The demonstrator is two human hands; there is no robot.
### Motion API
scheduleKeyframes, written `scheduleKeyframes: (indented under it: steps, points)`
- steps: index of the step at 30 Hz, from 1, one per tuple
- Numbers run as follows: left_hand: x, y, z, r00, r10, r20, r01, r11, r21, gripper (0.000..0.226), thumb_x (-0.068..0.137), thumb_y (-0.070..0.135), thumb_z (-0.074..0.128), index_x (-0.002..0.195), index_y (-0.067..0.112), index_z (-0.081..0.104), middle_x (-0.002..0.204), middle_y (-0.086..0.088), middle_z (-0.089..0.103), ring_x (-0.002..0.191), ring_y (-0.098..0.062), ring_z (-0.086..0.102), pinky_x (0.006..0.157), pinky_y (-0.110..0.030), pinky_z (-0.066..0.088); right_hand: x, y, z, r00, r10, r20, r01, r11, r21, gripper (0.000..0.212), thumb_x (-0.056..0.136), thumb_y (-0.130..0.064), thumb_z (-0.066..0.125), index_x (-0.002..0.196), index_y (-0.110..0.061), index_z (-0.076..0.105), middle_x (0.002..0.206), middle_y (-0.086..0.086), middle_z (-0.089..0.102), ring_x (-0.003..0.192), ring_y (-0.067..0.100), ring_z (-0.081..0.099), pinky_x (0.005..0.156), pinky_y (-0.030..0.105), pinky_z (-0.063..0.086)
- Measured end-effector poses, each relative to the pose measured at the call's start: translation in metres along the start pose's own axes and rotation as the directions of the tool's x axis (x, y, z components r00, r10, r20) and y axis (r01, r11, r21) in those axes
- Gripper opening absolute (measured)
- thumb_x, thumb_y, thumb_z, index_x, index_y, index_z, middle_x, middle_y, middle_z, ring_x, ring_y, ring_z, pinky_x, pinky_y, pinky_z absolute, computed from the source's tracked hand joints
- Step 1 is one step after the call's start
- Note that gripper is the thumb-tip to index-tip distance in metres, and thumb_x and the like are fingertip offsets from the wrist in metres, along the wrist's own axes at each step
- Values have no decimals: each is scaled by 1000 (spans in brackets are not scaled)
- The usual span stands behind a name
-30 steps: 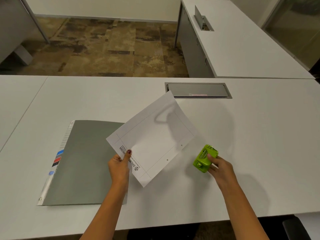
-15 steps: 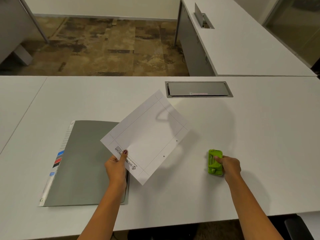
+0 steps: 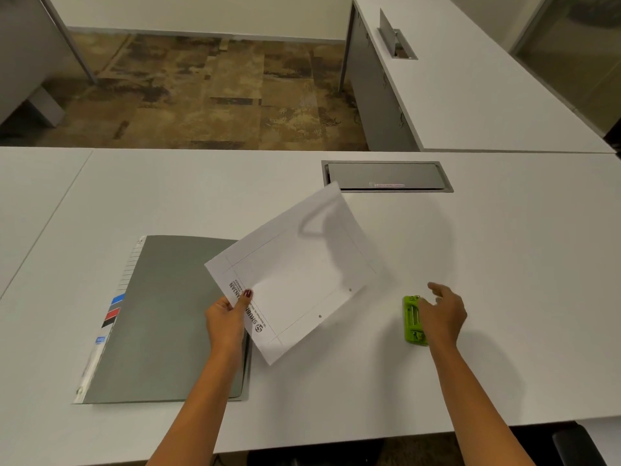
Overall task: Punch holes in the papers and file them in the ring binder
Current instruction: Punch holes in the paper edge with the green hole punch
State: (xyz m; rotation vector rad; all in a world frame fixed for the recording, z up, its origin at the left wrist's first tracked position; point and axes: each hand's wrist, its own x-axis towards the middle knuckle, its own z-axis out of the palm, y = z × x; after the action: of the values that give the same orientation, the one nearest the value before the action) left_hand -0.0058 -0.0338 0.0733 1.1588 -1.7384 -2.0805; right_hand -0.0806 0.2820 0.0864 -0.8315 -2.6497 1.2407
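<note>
A white sheet of paper (image 3: 295, 274) with two small holes near its right edge is held tilted above the table. My left hand (image 3: 226, 319) pinches its lower left edge by the printed letterhead. A closed grey ring binder (image 3: 161, 317) with coloured index tabs lies flat on the table to the left, partly under the sheet and my left wrist. A small green hole punch (image 3: 411, 321) lies on the table to the right. My right hand (image 3: 443, 312) hovers just over its right side with fingers spread, holding nothing.
The white table (image 3: 504, 264) has a grey cable hatch (image 3: 386, 176) set into it behind the paper. Its near edge runs along the bottom of the view. Another white desk (image 3: 470, 89) stands at the back right, past a strip of patterned carpet.
My right hand set the green hole punch down flat on the table and let go, its fingers now spread. The paper in my left hand shifted slightly left.
</note>
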Motion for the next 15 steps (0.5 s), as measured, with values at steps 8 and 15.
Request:
scheduleKeyframes:
  steps: [8,15]
  points:
    - [13,46,4,948,155,277,-262,877,403,19,86,14,66,101,4,70,87,-10,72,75,-25,69,68,-33,57,-13,-65,-1,759,-634,149,633,772,57,50,83,-8,66,130,-15,51,131,7,51,123,19,44,101,24,36]
    - [12,95,22,834,170,526,-490,666,562,17,87,16,65,70,18,62,67,-7,64,58,-23,56,47,-22,43,-11,-86,10,559,-713,423,773,633,45,44,85,-29,64,127,-19,53,119,-1,61,112,17,50,99,29,32]
